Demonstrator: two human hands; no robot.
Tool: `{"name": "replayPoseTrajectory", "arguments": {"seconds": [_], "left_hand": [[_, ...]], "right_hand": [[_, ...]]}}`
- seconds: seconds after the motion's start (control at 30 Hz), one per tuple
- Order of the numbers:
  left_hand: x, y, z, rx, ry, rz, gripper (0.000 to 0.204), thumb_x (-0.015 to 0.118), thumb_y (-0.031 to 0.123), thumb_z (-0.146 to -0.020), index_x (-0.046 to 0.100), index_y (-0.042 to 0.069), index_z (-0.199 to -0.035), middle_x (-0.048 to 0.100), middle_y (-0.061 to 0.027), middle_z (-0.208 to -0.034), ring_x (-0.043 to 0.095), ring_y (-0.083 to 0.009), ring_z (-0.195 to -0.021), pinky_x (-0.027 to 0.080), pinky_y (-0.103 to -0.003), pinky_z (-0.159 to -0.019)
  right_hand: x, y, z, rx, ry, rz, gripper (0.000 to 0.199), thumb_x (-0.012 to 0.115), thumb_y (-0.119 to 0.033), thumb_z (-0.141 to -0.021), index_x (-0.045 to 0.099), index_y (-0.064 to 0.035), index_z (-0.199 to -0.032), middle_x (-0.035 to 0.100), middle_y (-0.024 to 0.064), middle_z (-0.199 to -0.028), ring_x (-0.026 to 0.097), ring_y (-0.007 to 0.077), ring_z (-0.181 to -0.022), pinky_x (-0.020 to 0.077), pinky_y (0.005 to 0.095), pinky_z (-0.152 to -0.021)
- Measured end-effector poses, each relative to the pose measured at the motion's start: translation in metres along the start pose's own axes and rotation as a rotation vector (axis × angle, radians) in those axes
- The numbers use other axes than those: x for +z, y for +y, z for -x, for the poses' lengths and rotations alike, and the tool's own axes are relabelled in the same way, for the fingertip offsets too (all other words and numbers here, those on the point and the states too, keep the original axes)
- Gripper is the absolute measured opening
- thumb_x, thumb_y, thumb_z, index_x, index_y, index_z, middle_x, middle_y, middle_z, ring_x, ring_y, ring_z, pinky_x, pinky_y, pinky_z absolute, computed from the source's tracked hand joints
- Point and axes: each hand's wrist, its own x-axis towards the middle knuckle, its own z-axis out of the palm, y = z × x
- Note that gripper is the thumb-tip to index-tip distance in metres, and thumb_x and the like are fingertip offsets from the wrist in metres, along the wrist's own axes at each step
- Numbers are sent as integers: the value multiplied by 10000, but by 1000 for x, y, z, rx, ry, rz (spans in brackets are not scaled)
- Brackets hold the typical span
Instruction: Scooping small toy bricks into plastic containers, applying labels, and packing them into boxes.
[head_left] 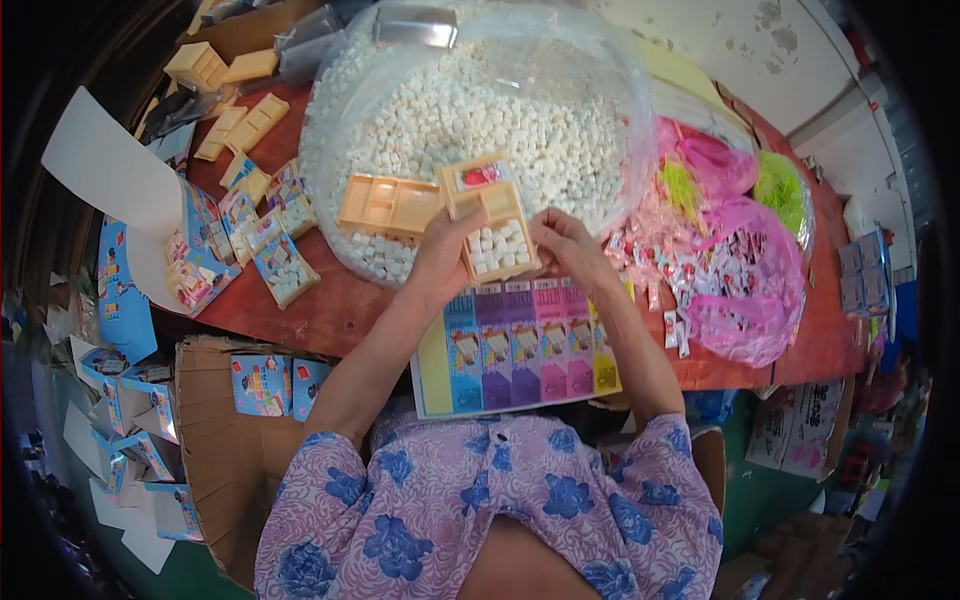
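My left hand [445, 250] is closed round the left side of a pale orange plastic compartment tray [462, 205], tilted above a big clear bag. Small white marshmallow-like pieces [500, 248] fill the tray's lower compartment, and a small packet with red on it [482, 175] lies in the upper one. At the tray's right edge is my right hand [568, 245], fingers curled and pinched together; what they hold, if anything, is hidden. Another compartment tray [390, 205], with no pieces in it, rests on the white pieces just left of my left hand.
The clear bag [640, 110] of white pieces takes up the table's middle. Pink bags [735, 335] and small sachets [640, 250] lie right. Filled packs [285, 268] and spare trays [260, 120] lie left. Printed card sheets [520, 395] overhang the front edge; a cardboard box [215, 430] stands below.
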Motion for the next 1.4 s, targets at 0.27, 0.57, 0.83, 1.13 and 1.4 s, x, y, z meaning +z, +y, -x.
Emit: {"name": "replayPoseTrajectory", "arguments": {"seconds": [0.27,0.57,0.83,1.13,1.4], "left_hand": [[-31,9,49,5,106,-49,309,511,11,-765,436,15,-1064,541,-86,-978,545,-183,-896,465,-312,-768],[-77,29,110,109,239,-194,305,520,32,-773,443,28,-1068,536,-73,-1021,546,-170,-901,458,-298,-780],[-90,25,123,19,211,-227,315,545,56,-765,445,21,-1062,543,-70,-1002,548,-150,-881,458,-287,-772],[-77,15,118,-82,111,-279,325,539,69,-772,431,5,-1072,542,-90,-996,549,-150,-878,465,-277,-754],[-74,15,116,-99,140,-284,317,528,70,-779,431,7,-1074,549,-90,-982,556,-149,-865,473,-274,-739]], "right_hand": [[-5,30,41,-494,107,825,91,536,-90,-754,533,-3,-781,516,46,-699,526,177,-636,424,266,-583],[63,40,35,-752,-51,1178,286,612,-136,-652,501,-49,-901,496,95,-874,471,254,-831,357,357,-715],[60,51,22,-664,-163,1094,230,596,-125,-662,519,-56,-867,478,79,-755,467,252,-745,368,352,-679],[66,68,41,-810,-128,1138,373,508,-28,-702,463,-31,-1072,500,120,-924,478,273,-869,376,379,-746],[55,76,46,-864,-150,1220,431,514,-35,-707,403,-3,-1123,409,205,-1113,392,326,-1067,288,422,-925]]}}
